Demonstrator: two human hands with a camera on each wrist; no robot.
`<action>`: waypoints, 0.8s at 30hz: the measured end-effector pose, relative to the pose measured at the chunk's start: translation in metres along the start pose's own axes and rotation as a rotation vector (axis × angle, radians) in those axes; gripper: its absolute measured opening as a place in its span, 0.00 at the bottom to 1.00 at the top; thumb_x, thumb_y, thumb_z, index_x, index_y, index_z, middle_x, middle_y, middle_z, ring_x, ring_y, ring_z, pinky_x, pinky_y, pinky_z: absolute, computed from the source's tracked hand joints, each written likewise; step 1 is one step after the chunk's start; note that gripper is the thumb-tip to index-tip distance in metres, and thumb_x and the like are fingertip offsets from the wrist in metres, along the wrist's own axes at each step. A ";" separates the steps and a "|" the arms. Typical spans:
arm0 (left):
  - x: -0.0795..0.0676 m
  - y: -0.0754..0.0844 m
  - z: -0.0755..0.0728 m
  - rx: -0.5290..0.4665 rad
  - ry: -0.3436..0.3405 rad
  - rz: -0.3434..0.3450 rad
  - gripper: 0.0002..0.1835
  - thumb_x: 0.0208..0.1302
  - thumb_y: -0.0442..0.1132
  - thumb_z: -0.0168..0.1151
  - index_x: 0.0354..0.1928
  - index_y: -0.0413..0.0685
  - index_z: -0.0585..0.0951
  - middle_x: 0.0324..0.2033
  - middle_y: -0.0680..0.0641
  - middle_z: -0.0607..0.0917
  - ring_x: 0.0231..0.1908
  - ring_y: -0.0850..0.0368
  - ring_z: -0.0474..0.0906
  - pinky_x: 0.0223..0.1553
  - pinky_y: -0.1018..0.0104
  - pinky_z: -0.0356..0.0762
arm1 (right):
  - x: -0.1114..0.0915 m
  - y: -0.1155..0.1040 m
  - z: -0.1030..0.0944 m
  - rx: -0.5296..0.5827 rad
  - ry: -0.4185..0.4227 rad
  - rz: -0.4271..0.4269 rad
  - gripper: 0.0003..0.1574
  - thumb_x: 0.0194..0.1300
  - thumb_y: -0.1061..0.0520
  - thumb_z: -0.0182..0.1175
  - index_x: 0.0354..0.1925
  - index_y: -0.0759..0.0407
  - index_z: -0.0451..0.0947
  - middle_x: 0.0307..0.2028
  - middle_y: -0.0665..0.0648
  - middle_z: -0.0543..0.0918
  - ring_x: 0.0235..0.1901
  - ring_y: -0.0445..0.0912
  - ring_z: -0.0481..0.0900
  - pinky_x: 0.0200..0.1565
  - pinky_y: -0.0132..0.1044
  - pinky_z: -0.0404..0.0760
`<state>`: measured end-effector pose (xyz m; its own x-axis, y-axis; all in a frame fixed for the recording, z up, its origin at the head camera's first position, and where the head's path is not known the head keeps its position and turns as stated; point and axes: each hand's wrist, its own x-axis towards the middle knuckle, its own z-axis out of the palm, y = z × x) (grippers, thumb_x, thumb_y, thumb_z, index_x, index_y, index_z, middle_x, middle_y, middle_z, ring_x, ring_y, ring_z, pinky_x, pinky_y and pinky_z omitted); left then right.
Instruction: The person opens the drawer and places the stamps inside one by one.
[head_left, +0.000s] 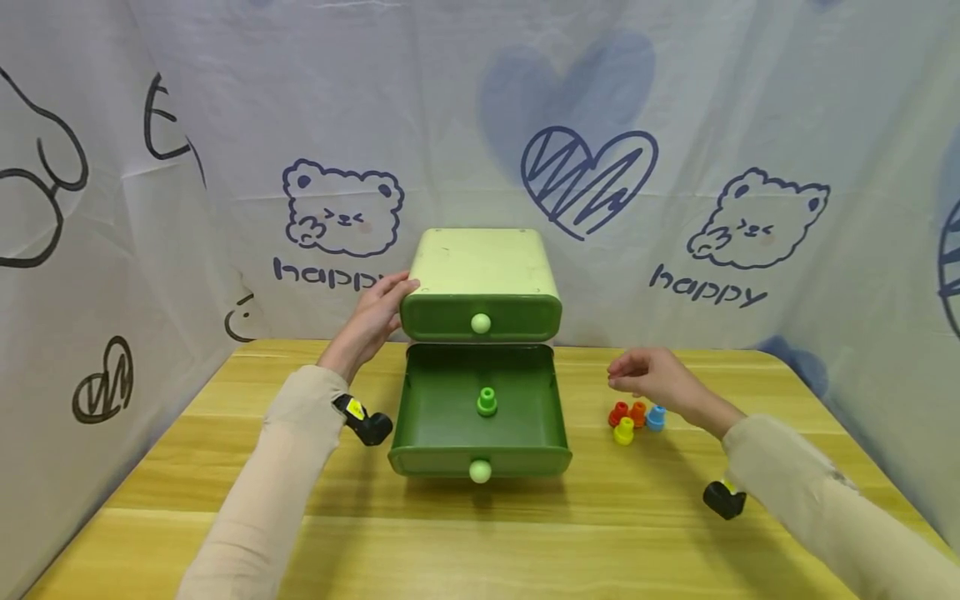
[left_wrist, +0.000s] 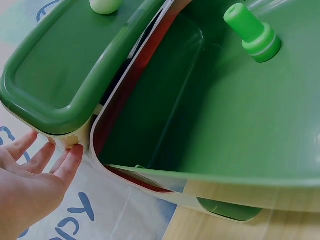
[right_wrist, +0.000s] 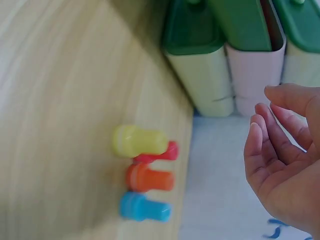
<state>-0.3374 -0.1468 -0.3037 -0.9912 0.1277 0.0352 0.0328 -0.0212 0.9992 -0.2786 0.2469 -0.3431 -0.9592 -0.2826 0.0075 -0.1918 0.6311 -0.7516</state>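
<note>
My left hand [head_left: 371, 321] rests its fingertips against the left side of a small drawer cabinet [head_left: 483, 260], beside the top drawer [head_left: 438, 318]. Those fingers [left_wrist: 70, 165] are fairly straight in the left wrist view. Under the top drawer, another green drawer [head_left: 442, 429] is pulled out, with one green bottle-shaped peg [head_left: 487, 403] standing inside. My right hand [head_left: 660, 382] hovers right of the cabinet, fingers loosely bent and holding nothing. Just below it, a red peg [head_left: 618, 414], an orange peg [head_left: 638, 414], a blue peg [head_left: 656, 418] and a yellow peg [head_left: 624, 432] stand grouped on the table.
The cabinet stands towards the back of a wood-grain table [head_left: 480, 554]. A white cloth [head_left: 465, 108] with bear and heart drawings hangs behind and at both sides. The right wrist view shows the cabinet's three tiers, the middle one pinkish [right_wrist: 256, 75] with its drawer pulled out.
</note>
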 end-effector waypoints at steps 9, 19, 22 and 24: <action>0.001 -0.001 0.001 0.003 0.001 0.001 0.34 0.70 0.46 0.53 0.74 0.42 0.56 0.71 0.41 0.57 0.68 0.47 0.58 0.65 0.56 0.64 | -0.011 0.035 0.010 -0.082 0.065 0.007 0.10 0.63 0.63 0.63 0.42 0.68 0.80 0.36 0.57 0.83 0.35 0.50 0.79 0.37 0.38 0.82; 0.001 -0.001 0.001 0.006 0.010 -0.008 0.34 0.70 0.46 0.52 0.74 0.43 0.56 0.71 0.41 0.58 0.67 0.47 0.59 0.64 0.57 0.66 | -0.020 0.054 0.018 -0.087 0.091 0.037 0.09 0.61 0.65 0.64 0.41 0.70 0.81 0.34 0.56 0.84 0.34 0.48 0.78 0.36 0.37 0.80; 0.001 -0.001 0.001 0.007 0.011 -0.008 0.34 0.71 0.46 0.52 0.74 0.43 0.56 0.71 0.41 0.58 0.67 0.47 0.59 0.64 0.57 0.66 | -0.021 0.057 0.021 -0.097 0.091 0.028 0.09 0.59 0.66 0.65 0.40 0.70 0.81 0.34 0.57 0.84 0.34 0.47 0.78 0.35 0.38 0.79; 0.000 -0.001 0.001 0.011 0.013 -0.010 0.34 0.71 0.46 0.52 0.74 0.43 0.56 0.71 0.41 0.58 0.67 0.47 0.59 0.64 0.57 0.66 | -0.022 0.058 0.023 -0.100 0.085 0.025 0.09 0.58 0.67 0.65 0.40 0.70 0.82 0.35 0.58 0.84 0.33 0.48 0.77 0.35 0.38 0.78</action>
<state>-0.3378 -0.1457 -0.3042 -0.9931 0.1149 0.0252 0.0244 -0.0087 0.9997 -0.2639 0.2733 -0.4024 -0.9774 -0.2058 0.0486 -0.1829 0.7076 -0.6826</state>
